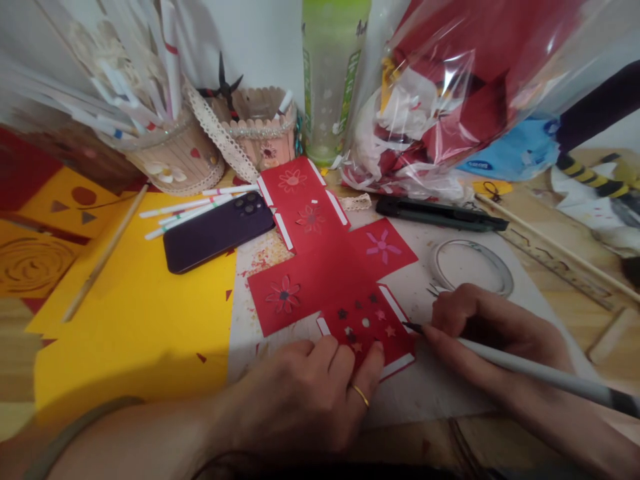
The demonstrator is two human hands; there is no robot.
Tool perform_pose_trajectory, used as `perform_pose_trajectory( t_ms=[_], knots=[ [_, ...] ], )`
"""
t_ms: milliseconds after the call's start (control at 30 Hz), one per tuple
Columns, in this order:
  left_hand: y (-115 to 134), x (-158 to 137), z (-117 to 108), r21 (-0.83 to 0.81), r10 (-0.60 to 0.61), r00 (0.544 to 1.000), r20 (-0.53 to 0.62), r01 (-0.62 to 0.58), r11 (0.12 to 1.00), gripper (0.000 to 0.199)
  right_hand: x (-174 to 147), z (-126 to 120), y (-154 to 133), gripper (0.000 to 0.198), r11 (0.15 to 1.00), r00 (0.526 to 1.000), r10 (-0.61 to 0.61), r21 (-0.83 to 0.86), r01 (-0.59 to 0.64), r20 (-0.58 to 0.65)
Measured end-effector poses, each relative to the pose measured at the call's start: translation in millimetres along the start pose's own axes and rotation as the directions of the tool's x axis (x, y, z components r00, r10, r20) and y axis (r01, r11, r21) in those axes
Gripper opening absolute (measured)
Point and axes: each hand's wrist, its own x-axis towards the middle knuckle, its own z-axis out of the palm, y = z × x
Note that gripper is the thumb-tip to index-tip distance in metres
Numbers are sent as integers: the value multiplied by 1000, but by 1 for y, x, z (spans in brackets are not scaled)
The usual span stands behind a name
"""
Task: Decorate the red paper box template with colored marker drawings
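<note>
A red paper cutout shaped like a cross [335,260] lies flat in front of me, with flowers and small cut-out shapes on its arms and white strips along several edges. My left hand [320,383], a ring on one finger, lies across the near arm of the cutout and presses it down with the fingertips. My right hand [480,333] grips a slim white pen-like tool [530,370]. Its dark pointed tip touches or hovers just over the white strip at the right edge of that arm; I cannot tell which.
Yellow paper [165,300] spreads left, partly under a dark phone [220,233] and markers. A black cutter [440,215] and a tape roll [473,267] lie right. Behind stand stick-covered holders [175,157], a green-topped bottle [330,80] and a plastic bag [435,120].
</note>
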Motion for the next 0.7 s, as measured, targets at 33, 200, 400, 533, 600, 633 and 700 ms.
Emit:
perform_pose_trajectory(
  t_ms=[33, 200, 400, 533, 600, 633, 700],
  knots=[
    [1, 2, 0, 17, 1, 1000, -1, -1, 1000, 33, 1, 1, 2, 23, 1000, 1000, -7, -4, 7, 29],
    [4, 11, -2, 28, -12, 1000, 11, 12, 1000, 27, 0, 6, 8, 23, 998, 997, -58, -36, 60, 59],
    [6, 15, 1, 69, 13, 997, 74, -18, 997, 38, -3, 8, 6, 26, 996, 997, -22, -87, 28, 67],
    [6, 16, 1, 87, 23, 996, 83, -30, 996, 40, -4, 6, 6, 24, 990, 992, -21, -133, 37, 122],
    [6, 17, 0, 79, 24, 996, 91, -31, 996, 39, -4, 5, 6, 25, 988, 991, -34, -145, 53, 131],
    [6, 17, 0, 77, 18, 996, 91, -25, 997, 38, -3, 5, 6, 25, 987, 990, -35, -149, 56, 138],
    [6, 17, 0, 72, 7, 996, 92, -13, 997, 37, -2, 5, 7, 25, 985, 989, -29, -162, 52, 142]
  ],
)
